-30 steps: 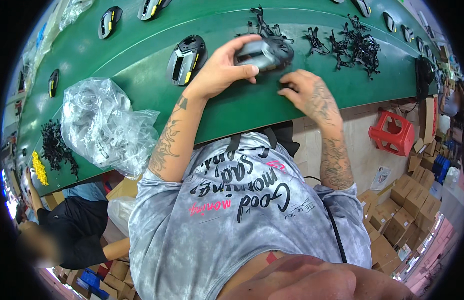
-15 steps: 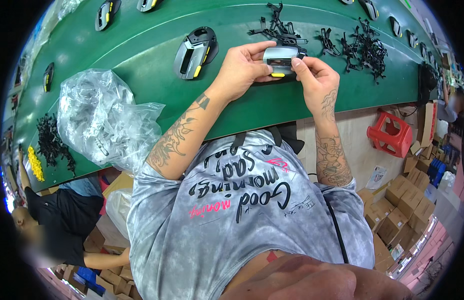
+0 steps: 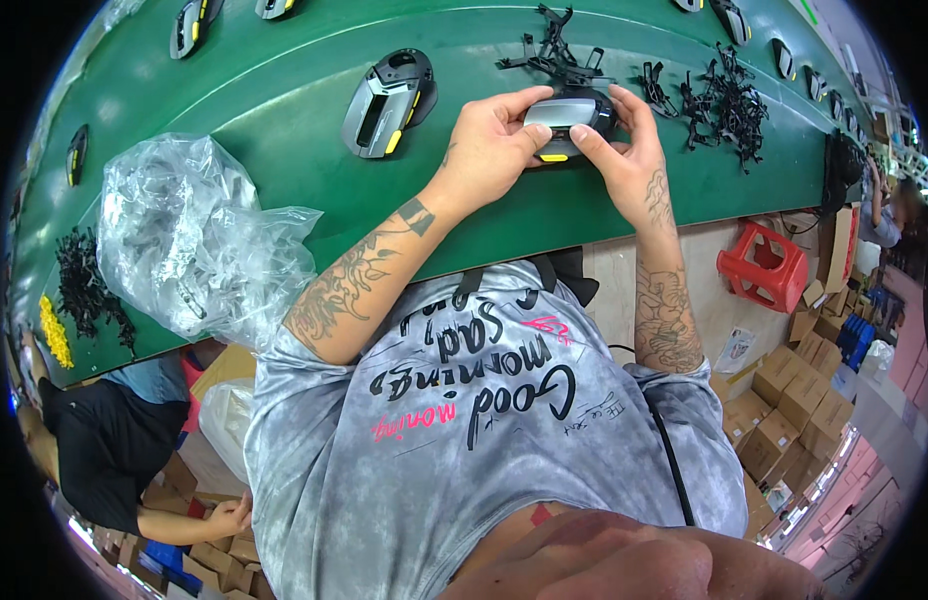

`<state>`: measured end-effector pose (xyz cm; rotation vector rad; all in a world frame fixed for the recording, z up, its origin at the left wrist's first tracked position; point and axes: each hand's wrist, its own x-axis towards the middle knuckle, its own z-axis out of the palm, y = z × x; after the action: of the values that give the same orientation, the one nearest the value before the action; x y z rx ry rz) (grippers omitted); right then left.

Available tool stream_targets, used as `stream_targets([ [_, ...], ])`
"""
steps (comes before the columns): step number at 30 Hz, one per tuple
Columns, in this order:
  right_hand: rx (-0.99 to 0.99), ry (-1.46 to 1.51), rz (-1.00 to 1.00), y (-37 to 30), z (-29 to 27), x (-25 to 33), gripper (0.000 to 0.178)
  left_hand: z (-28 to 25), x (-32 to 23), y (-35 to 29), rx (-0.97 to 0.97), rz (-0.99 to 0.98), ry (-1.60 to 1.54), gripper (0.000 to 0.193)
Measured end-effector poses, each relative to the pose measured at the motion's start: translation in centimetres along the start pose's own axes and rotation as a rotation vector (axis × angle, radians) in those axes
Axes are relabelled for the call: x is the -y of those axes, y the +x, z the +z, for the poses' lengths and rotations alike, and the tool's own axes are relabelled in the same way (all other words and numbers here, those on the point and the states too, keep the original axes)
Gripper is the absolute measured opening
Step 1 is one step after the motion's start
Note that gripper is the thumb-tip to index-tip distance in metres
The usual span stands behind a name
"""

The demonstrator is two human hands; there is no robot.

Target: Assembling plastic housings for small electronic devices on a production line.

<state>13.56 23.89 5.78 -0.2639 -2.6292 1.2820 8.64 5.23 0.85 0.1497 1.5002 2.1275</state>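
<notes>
Both sets of fingers are on it: the left hand (image 3: 492, 148) pinches one end of a grey-and-black mouse-shaped shell (image 3: 564, 114), and the right hand (image 3: 639, 165) has the other, thumbs close together on the near side. Its long axis runs left to right between them, rounded black end toward the right fingers, yellow edge facing the wearer.

Out to the left of the fingers, and nearer the body, there's a crumpled clear plastic bag (image 3: 174, 215), its pale contents too blurred to name. Beyond the right fingers, down by the floor, stacked cardboard boxes (image 3: 784, 385).

And all under the fingers, a green worktop (image 3: 284, 150)! A second shell (image 3: 396, 100) sits left of them, black brackets (image 3: 554, 50) just beyond, a tangled black heap (image 3: 734, 110) rightward. Off the edge, right: a red stool (image 3: 749, 280). Far left, a co-worker in black (image 3: 114, 450).
</notes>
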Motion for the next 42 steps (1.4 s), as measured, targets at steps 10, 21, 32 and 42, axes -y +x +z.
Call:
stream_targets([
  [10, 0.1, 0.535, 0.075, -0.2, 0.3, -3.6, 0.066, 0.8, -0.2, -0.6, 0.027, -0.071, 0.022, 0.04],
  [21, 0.091, 0.753, -0.013, -0.1, -0.4, -3.7, 0.059, 0.9, 1.3, -0.1, 0.231, 0.104, 0.036, 0.072],
  [32, 0.005, 0.628, 0.0, -0.1, 0.4, -3.2, 0.041, 3.0, -2.6, -3.3, -0.003, 0.502, 0.905, 0.074],
  [42, -0.242, 0.404, -0.04, -0.7, -2.0, -8.9, 0.017, -11.7, -13.7, 6.8, -0.67, 0.088, 1.578, 0.069],
])
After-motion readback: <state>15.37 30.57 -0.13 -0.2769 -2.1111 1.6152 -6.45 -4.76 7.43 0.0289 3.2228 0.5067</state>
